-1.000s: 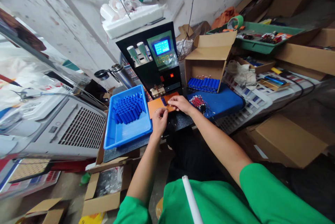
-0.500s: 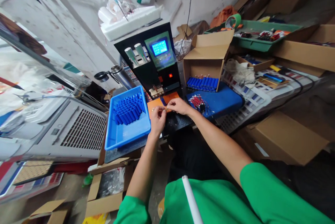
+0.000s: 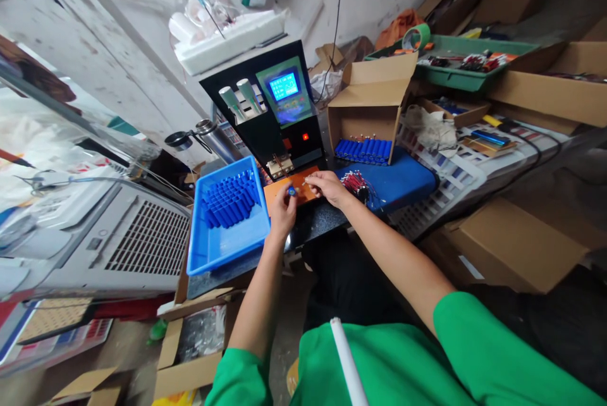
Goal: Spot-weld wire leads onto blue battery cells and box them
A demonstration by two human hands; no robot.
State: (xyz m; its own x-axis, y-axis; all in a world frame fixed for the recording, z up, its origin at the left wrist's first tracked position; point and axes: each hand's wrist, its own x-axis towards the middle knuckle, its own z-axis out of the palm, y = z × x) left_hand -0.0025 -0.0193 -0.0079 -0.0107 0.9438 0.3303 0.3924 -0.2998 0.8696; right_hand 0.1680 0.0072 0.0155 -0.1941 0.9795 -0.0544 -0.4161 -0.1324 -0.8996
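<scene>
The left hand is pinching a blue cylindrical cell between thumb and fingers, above the near edge of the orange board. The right hand is closing thumb and forefinger on something small and pale, too small to identify. The spot welder is standing beyond them, between the blue tray on the left and the open cardboard box on the right.

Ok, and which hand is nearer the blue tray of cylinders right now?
Left. The left hand is just right of the blue tray, holding a blue cylinder; the right hand is farther right, by the orange board.
</scene>
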